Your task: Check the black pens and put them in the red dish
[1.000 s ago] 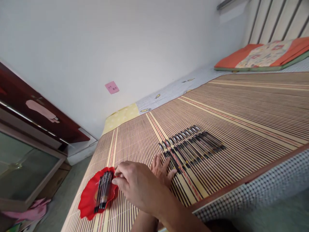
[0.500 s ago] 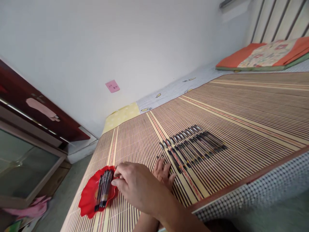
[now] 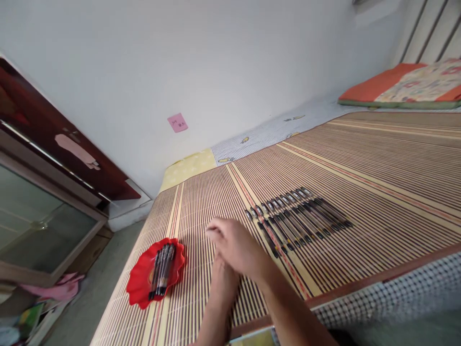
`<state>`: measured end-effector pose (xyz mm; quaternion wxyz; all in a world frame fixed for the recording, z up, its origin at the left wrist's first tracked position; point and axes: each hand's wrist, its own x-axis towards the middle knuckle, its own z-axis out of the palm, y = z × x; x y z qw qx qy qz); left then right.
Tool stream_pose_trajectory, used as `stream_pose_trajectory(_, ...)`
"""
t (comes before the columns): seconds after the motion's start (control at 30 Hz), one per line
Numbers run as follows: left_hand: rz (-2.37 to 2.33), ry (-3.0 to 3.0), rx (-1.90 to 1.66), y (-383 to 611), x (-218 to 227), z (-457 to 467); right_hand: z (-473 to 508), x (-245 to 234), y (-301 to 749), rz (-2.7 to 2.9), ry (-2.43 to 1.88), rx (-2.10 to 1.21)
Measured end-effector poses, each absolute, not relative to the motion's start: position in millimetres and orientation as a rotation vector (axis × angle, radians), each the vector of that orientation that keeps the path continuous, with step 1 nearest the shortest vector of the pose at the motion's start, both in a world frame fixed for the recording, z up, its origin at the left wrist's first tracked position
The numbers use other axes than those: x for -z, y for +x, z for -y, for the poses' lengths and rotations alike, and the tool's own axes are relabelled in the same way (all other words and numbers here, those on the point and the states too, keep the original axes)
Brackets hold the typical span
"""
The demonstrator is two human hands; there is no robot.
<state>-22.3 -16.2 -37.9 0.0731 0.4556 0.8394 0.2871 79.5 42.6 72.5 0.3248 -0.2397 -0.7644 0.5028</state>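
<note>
My right hand (image 3: pixel 232 242) is over the mat between the red dish and the row of pens. Its fingers are curled closed, and whatever they hold is hidden. My left hand (image 3: pixel 224 271) lies beneath it, showing only around the wrist; its fingers are out of sight behind the right hand. A red scalloped dish (image 3: pixel 135 278) stands at the left with several dark capped pens (image 3: pixel 163 271) in it. To the right of my hands, several more pens (image 3: pixel 297 221) lie side by side in a slanting row on the striped mat (image 3: pixel 201 211).
The mat covers a bed beside a white wall with a pink note (image 3: pixel 177 123). A folded orange and floral quilt (image 3: pixel 403 86) lies at the far right. A checked sheet (image 3: pixel 360 305) hangs over the near edge. A glass-fronted cabinet (image 3: pixel 39 226) is at the left.
My right hand has moved from the dish's edge rightward and up, now covering my left hand, whose fingers were spread on the mat. The camera view has shifted slightly.
</note>
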Motion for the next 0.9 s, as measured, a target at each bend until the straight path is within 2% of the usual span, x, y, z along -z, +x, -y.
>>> stream_pose_trajectory(0.13, -2.563, 1.524, -0.754, -23, 37, 22, -93, -42, 102, 2.018, -1.053, -1.065)
stream_pose_trajectory(0.23, -2.687, 1.406, -0.637, -26, 36, 22, -109, -22, 104, 2.111, -1.177, -0.945)
stream_pose_trajectory(0.57, -2.702, 1.232, -0.411, -46, 31, 23, -88, 15, 52, 2.373, -1.153, -0.984)
stream_pose_trajectory(0.9, -2.694, 1.206, -0.616, -50, 39, 24, -88, 25, 47, 2.316, -1.163, -1.046)
